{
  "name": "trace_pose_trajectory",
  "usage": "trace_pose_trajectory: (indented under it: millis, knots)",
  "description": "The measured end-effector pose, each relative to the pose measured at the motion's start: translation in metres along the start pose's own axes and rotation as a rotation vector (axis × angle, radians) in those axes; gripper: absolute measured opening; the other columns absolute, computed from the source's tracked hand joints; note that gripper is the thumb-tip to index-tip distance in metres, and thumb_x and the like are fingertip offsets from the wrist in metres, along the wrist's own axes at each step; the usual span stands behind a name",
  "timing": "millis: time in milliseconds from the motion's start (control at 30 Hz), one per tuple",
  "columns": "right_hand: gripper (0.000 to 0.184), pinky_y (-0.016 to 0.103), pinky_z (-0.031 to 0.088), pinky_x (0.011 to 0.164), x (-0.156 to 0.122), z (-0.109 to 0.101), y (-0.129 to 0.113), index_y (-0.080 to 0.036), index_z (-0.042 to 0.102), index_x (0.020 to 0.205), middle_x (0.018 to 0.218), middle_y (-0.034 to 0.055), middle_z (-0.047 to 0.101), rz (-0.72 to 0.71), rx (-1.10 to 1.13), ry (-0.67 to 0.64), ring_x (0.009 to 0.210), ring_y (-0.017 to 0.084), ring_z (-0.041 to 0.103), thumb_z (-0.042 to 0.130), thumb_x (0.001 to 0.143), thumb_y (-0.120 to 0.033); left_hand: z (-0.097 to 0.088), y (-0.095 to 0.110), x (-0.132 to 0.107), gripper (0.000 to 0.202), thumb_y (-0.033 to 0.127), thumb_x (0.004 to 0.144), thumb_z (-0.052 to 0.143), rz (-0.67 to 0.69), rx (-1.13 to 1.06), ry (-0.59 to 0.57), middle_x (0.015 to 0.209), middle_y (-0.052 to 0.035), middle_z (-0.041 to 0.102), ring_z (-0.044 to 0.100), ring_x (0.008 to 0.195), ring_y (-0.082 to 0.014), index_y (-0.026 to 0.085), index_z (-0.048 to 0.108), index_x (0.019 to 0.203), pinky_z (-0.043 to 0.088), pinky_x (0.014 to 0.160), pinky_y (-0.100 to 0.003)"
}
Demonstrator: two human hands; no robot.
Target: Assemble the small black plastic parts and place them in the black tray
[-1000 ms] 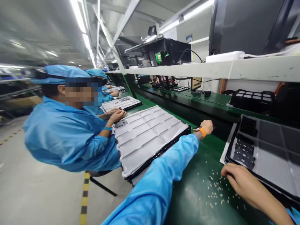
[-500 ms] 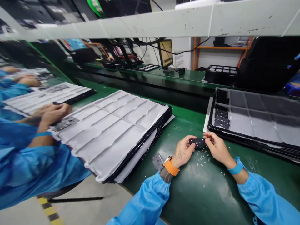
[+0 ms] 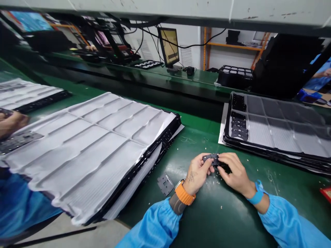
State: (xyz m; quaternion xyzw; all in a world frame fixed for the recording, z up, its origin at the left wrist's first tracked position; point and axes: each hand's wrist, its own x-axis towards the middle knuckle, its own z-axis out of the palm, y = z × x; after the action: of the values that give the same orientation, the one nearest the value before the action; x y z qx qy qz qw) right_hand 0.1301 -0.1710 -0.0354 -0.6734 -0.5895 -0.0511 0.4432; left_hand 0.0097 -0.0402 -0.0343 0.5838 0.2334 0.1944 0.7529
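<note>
My left hand (image 3: 198,174) and my right hand (image 3: 234,171) were both curled shut around one small dark part (image 3: 216,160). It looked hard and flat, and it sat right between my fingers, so I could see only some of it. Near my left hand, one flat grey metal plate (image 3: 165,184) with small holes lay on the green surface (image 3: 232,220). Tiny white crumbs (image 3: 214,181) were spread around by my hands. I had one orange watch band (image 3: 182,194) on my left wrist and one blue band (image 3: 256,194) on my right wrist. To my left lay one big white sheet (image 3: 85,148), soft and bumpy, with black edges. To my right was one black tray (image 3: 258,150) with grey squares and rows of small black parts (image 3: 239,129). A co-worker's hand (image 3: 10,124) showed at the far left.
</note>
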Motion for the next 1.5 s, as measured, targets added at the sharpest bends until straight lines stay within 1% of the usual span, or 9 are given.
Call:
trace_pose_trajectory:
  millis: [100, 233, 433, 567, 667, 833, 1000, 1200, 1500]
  knots:
    - [0.027, 0.046, 0.050, 0.096, 0.000, 0.000, 0.003, -0.021, 0.058, 0.119, 0.116, 0.0100, 0.064, -0.087, -0.040, -0.040, 0.111, 0.025, 0.059, 0.055, 0.094, -0.011, 0.000, 0.002, 0.000, 0.036, 0.038, 0.088, 0.062, -0.009, -0.011, 0.032, 0.059, -0.0001, 0.058, 0.049, 0.050, -0.0079, 0.008, 0.063, 0.108, 0.039, 0.049, -0.018]
    - [0.028, 0.045, 0.051, 0.097, 0.000, 0.001, 0.005, -0.021, 0.058, 0.121, 0.120, 0.0107, 0.064, -0.103, -0.070, -0.054, 0.112, 0.025, 0.060, 0.052, 0.096, -0.010, 0.000, 0.001, -0.001, 0.038, 0.038, 0.086, 0.063, -0.004, 0.041, 0.042, 0.063, -0.0013, 0.060, 0.054, 0.054, -0.0094, 0.009, 0.065, 0.111, 0.042, 0.051, -0.018]
    - [0.023, 0.043, 0.053, 0.095, 0.000, 0.001, 0.003, -0.019, 0.059, 0.116, 0.118, 0.0110, 0.065, -0.124, -0.047, -0.063, 0.107, 0.024, 0.062, 0.053, 0.096, -0.010, 0.002, 0.000, -0.005, 0.039, 0.041, 0.086, 0.064, 0.002, 0.069, 0.041, 0.071, -0.0044, 0.064, 0.058, 0.061, -0.0114, 0.010, 0.067, 0.111, 0.047, 0.056, -0.020]
    - [0.023, 0.042, 0.054, 0.093, -0.002, 0.000, 0.000, -0.020, 0.060, 0.114, 0.115, 0.0106, 0.065, -0.129, -0.042, -0.016, 0.106, 0.023, 0.063, 0.057, 0.094, -0.008, 0.004, 0.002, -0.007, 0.041, 0.042, 0.089, 0.060, -0.007, 0.038, 0.028, 0.068, -0.0043, 0.064, 0.057, 0.059, -0.0113, 0.009, 0.066, 0.113, 0.047, 0.056, -0.021]
    - [0.023, 0.043, 0.054, 0.093, -0.004, 0.000, 0.001, -0.020, 0.061, 0.114, 0.118, 0.0115, 0.064, -0.113, -0.075, 0.013, 0.109, 0.025, 0.062, 0.058, 0.093, -0.010, 0.004, 0.003, -0.008, 0.041, 0.042, 0.089, 0.060, -0.023, 0.033, 0.033, 0.066, -0.0037, 0.063, 0.056, 0.057, -0.0110, 0.009, 0.065, 0.113, 0.047, 0.056, -0.021]
    - [0.023, 0.046, 0.054, 0.094, -0.006, 0.001, 0.004, -0.020, 0.061, 0.115, 0.119, 0.0102, 0.066, -0.149, -0.070, -0.059, 0.109, 0.025, 0.063, 0.056, 0.095, -0.011, 0.003, 0.002, -0.008, 0.039, 0.041, 0.089, 0.060, -0.004, 0.071, 0.031, 0.067, -0.0042, 0.064, 0.058, 0.059, -0.0119, 0.010, 0.066, 0.112, 0.048, 0.057, -0.021]
    - [0.028, 0.047, 0.052, 0.098, -0.004, -0.002, 0.001, -0.019, 0.058, 0.121, 0.122, 0.0107, 0.064, -0.140, -0.057, -0.117, 0.112, 0.025, 0.060, 0.055, 0.095, -0.009, 0.001, 0.004, -0.007, 0.034, 0.037, 0.089, 0.059, -0.001, 0.124, 0.026, 0.070, -0.0049, 0.066, 0.061, 0.062, -0.0132, 0.012, 0.068, 0.109, 0.050, 0.059, -0.022]
    - [0.022, 0.043, 0.055, 0.095, 0.003, -0.008, -0.002, -0.020, 0.059, 0.118, 0.117, 0.0100, 0.065, -0.143, -0.025, -0.179, 0.109, 0.024, 0.061, 0.052, 0.098, -0.013, -0.002, 0.012, -0.008, 0.030, 0.032, 0.087, 0.056, -0.034, 0.163, -0.002, 0.071, -0.0056, 0.067, 0.063, 0.062, -0.0139, 0.010, 0.069, 0.104, 0.051, 0.058, -0.022]
    - [0.016, 0.041, 0.054, 0.093, 0.004, -0.009, -0.002, -0.019, 0.061, 0.114, 0.109, 0.0087, 0.066, -0.117, -0.005, -0.250, 0.104, 0.023, 0.062, 0.053, 0.099, -0.017, -0.010, 0.006, -0.007, 0.026, 0.027, 0.089, 0.055, 0.005, 0.294, -0.032, 0.073, -0.0048, 0.069, 0.066, 0.063, -0.0147, 0.012, 0.069, 0.104, 0.052, 0.059, -0.022]
